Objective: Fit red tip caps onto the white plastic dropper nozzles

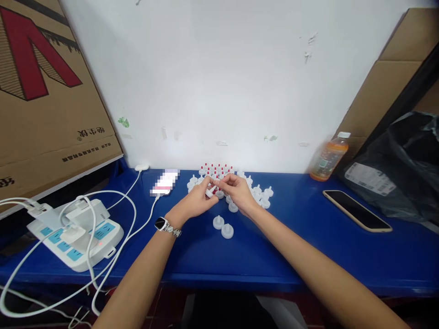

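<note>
One white piece (pixel 209 193) is pinched in the nearly closed left hand (pixel 198 199) at far middle; the right hand (pixel 239 191) is bunched beside it, its hold unclear. Two white caps (pixel 227 231) lie nearer, one bottle (pixel 329 157) far right.

A box (pixel 55 105) with a red mark stands at left by the white wall (pixel 219 82). On the blue table (pixel 302 201), cables (pixel 135 212) loop around a power strip (pixel 116 234); one reaches a lit phone (pixel 165 183). At right, an orange drink bottle (pixel 329 157) sits beside a black bag (pixel 401 148), near a dark phone (pixel 357 211).
</note>
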`<state>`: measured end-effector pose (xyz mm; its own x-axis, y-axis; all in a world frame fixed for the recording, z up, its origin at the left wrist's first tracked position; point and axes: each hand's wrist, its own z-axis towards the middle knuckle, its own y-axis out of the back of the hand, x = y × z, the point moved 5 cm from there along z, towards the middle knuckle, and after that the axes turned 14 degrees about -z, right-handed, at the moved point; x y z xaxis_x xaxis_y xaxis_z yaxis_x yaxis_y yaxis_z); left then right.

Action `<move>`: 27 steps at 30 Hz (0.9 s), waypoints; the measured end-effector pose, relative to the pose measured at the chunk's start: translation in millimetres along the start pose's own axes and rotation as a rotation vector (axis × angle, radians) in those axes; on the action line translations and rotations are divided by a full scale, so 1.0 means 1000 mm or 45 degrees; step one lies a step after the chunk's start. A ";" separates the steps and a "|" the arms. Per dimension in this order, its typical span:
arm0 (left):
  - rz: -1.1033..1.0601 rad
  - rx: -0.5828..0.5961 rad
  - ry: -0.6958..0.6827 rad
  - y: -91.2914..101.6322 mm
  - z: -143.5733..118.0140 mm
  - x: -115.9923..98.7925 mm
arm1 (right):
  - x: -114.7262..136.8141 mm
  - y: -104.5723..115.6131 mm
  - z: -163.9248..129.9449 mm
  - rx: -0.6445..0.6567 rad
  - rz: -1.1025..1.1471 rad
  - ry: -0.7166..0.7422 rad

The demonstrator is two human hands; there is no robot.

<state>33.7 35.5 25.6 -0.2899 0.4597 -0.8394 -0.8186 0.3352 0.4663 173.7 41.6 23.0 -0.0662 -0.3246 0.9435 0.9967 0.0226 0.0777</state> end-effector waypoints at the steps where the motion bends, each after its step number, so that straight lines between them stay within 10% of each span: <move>1: 0.006 -0.005 -0.008 0.000 0.000 -0.001 | 0.000 -0.001 0.000 0.015 0.006 -0.011; 27: 0.002 -0.137 -0.068 0.003 -0.001 -0.016 | 0.008 -0.005 -0.004 0.285 0.177 -0.101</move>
<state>35.4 28.0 39.7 -0.2670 0.5043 -0.8212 -0.8675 0.2453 0.4327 168.6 35.0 29.0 0.0581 -0.2290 0.9717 0.9620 0.2729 0.0068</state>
